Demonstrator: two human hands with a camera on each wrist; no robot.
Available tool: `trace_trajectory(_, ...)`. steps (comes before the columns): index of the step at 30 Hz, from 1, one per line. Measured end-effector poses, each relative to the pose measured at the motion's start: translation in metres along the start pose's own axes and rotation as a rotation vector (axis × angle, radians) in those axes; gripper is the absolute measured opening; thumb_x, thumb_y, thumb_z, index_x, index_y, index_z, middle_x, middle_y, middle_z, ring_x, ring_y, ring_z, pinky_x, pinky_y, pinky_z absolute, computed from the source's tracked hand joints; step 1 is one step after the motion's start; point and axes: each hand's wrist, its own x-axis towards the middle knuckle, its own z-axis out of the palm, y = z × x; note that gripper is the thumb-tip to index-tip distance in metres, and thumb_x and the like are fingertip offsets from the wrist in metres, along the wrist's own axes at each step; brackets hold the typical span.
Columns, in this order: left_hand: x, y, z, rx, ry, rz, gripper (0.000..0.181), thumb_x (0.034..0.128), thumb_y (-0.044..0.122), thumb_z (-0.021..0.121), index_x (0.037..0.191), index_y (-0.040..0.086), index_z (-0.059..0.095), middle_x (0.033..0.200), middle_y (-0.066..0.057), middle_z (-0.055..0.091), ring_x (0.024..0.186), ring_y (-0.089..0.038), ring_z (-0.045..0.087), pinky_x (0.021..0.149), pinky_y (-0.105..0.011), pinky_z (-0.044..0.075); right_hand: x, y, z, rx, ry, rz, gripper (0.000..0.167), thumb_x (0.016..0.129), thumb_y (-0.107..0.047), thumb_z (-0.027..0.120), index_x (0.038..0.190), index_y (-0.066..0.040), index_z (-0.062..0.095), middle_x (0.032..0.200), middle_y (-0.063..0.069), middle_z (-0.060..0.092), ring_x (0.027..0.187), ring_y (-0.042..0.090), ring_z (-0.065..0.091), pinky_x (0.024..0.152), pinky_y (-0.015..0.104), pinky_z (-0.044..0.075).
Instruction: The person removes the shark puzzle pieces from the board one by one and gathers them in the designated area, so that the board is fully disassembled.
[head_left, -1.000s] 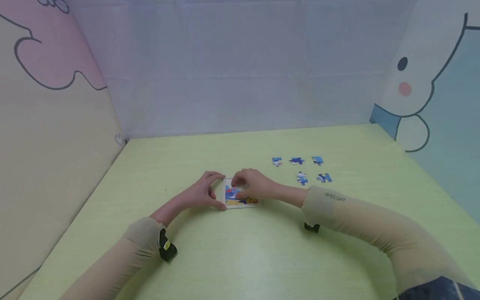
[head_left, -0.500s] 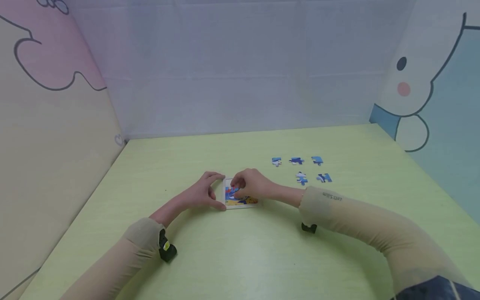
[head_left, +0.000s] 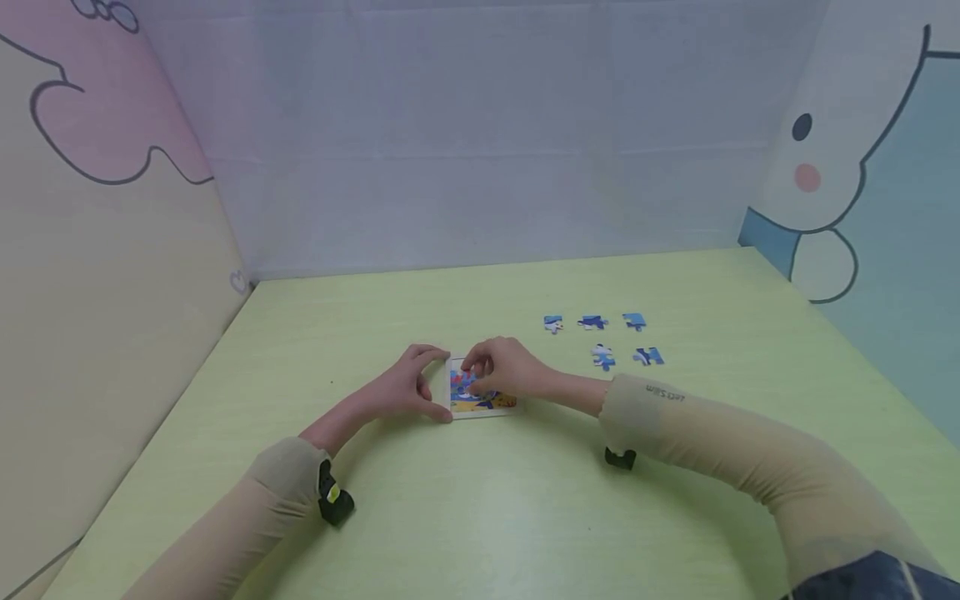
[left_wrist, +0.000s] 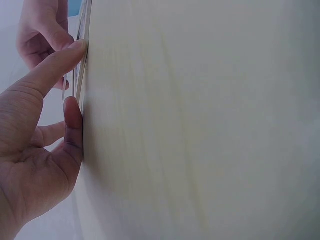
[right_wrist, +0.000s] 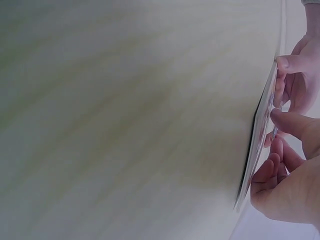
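A white-edged puzzle tray (head_left: 483, 414) with a colourful picture lies flat on the table in the head view. My left hand (head_left: 401, 386) grips its left side, thumb at the near corner and index finger at the far one. Over the picture, my right hand (head_left: 510, 368) pinches a thin puzzle piece (left_wrist: 64, 87) between thumb and fingers; the left wrist view shows that piece edge-on, slightly off the tray surface. In the right wrist view, the tray (right_wrist: 248, 172) is seen from its side, with the right hand (right_wrist: 292, 167) at its face. The fingers hide part of the picture.
To the right of the tray, several loose blue-and-white pieces lie in two rows: a back row with one piece (head_left: 592, 322) in its middle, and a nearer pair including another piece (head_left: 648, 356). Walls with printed figures border the table (head_left: 480, 508).
My right hand and forearm have shifted very slightly left over the tray. The left hand keeps its grip, and the loose pieces have stayed where they were.
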Motion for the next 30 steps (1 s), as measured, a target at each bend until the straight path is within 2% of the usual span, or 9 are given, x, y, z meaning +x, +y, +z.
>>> trace_trajectory(13, 0.0, 0.0, -0.001, 0.006, 0.004, 0.002, 0.096, 0.0731, 0.032, 0.088, 0.151, 0.013, 0.036, 0.152, -0.012, 0.025, 0.074, -0.012, 0.054, 0.069, -0.021, 0.046, -0.006, 0.01, -0.013, -0.005, 0.046, 0.03, 0.031, 0.083, -0.015, 0.079, 0.113, -0.014, 0.072, 0.099, -0.001, 0.071, 0.084, 0.013, 0.059, 0.073, 0.024, 0.049)
trace_trajectory(22, -0.001, 0.0, -0.001, 0.014, 0.014, -0.026, 0.097, 0.0718, 0.032, 0.089, 0.151, 0.014, 0.037, 0.153, -0.01, 0.026, 0.076, -0.013, 0.054, 0.071, -0.023, 0.045, -0.016, 0.024, -0.026, -0.034, 0.082, 0.042, 0.03, 0.083, -0.018, 0.08, 0.112, -0.014, 0.073, 0.099, -0.001, 0.072, 0.084, 0.014, 0.057, 0.073, 0.025, 0.044)
trace_trajectory(30, 0.0, -0.001, -0.001, 0.023, 0.019, -0.027, 0.098, 0.071, 0.031, 0.09, 0.151, 0.013, 0.037, 0.154, -0.011, 0.026, 0.075, -0.013, 0.054, 0.07, -0.024, 0.045, -0.031, 0.038, -0.043, -0.086, 0.147, 0.028, 0.027, 0.082, -0.017, 0.08, 0.108, -0.012, 0.075, 0.096, 0.002, 0.071, 0.084, 0.018, 0.053, 0.073, 0.027, 0.041)
